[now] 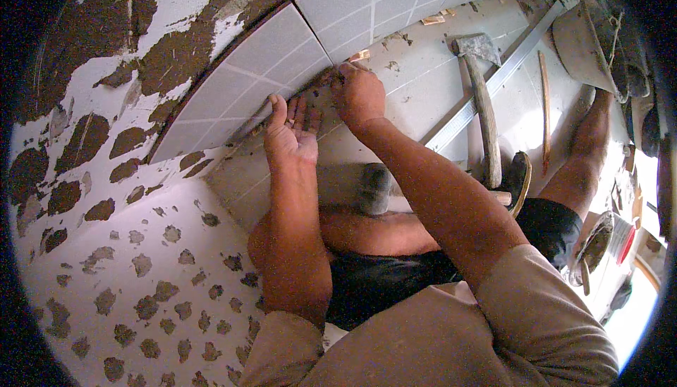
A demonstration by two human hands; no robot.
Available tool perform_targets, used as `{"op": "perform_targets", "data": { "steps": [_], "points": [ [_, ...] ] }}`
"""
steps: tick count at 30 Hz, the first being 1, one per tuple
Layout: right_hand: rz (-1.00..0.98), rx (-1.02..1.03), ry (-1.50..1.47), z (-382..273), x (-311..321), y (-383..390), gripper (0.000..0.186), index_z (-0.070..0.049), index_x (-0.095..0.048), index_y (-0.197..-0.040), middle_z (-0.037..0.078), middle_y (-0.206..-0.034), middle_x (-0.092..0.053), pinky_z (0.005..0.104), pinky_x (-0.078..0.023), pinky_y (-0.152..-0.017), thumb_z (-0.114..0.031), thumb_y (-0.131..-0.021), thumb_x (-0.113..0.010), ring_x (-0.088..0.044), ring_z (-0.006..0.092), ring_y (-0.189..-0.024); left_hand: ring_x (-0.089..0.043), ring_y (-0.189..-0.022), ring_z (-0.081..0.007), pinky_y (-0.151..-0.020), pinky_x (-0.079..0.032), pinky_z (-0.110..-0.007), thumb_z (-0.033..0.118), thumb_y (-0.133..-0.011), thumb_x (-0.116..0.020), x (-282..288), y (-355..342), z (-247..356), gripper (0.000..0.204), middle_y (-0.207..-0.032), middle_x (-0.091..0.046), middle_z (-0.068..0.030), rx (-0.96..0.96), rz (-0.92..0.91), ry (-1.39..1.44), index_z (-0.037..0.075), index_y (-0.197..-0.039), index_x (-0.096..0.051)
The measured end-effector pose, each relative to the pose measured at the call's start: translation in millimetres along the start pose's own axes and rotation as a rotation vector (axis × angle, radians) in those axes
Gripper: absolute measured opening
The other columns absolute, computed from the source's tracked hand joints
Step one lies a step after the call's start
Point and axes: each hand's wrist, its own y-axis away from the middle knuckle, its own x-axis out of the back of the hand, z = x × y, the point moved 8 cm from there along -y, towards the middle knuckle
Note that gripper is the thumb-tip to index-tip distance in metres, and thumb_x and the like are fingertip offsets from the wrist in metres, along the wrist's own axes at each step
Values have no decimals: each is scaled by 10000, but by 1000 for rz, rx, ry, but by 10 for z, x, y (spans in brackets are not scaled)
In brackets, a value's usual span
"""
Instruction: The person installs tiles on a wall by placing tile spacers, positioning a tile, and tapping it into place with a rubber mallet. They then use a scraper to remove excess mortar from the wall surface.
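Note:
A large grey tile with white grid lines (247, 77) stands against the wall, its lower edge close to the floor. Beside its lower edge is my left hand (293, 130), open and palm up, with the thumb raised near the tile face and the fingers stretched out. My right hand (360, 94) is closed in a pinch at the foot of the joint with the neighbouring tile (377, 6). What its fingers hold, if anything, is hidden. Just past that hand, a small wood piece (361, 55) lies at the tile's base.
On the floor lie a metal straightedge (486, 84), a wooden-handled hatchet-like tool (483, 108) across it, and a thin wooden stick (544, 112). A black-headed mallet (375, 188) rests by my leg. A dirty bucket (582, 45) stands far right. Dark mortar patches (176, 70) cover the wall.

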Motion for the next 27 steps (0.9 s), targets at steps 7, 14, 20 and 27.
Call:
{"op": "perform_targets", "data": {
  "steps": [7,14,20,27],
  "points": [
    [48,22,-25,18,-33,5,171,-62,-693,-883,175,-959,-668,462,-518,-755,-207,-796,-668,-637,382,-872,-530,-1101,-262,-965,-436,-488,125,-912,-616,101,-141,-41,360,-1192,-553,-114,34,-11,78,18,-1240,-513],
    [40,1,61,-176,-13,87,232,-57,-644,-920,177,-919,-670,467,-518,-734,-246,-797,-700,-643,385,-867,-505,-1206,-302,-1027,-409,-476,-47,-888,-458,177,-166,-60,520,-1328,-498,-155,112,56,142,0,-1401,-385],
    [-18,-114,202,-81,-89,49,285,-74,-630,-951,172,-910,-673,487,-512,-740,-310,-804,-691,-645,387,-883,-501,-1212,-292,-1064,-380,-489,-102,-845,-427,116,-240,-136,547,-1332,-503,-138,171,13,179,22,-1378,-433],
    [32,-81,203,-91,-164,64,288,-80,-644,-945,165,-873,-687,482,-519,-734,-320,-794,-693,-652,387,-853,-491,-1211,-264,-1074,-357,-521,-106,-841,-440,269,-365,-209,530,-1337,-505,-88,332,124,302,93,-1326,-517]
  ]
}}
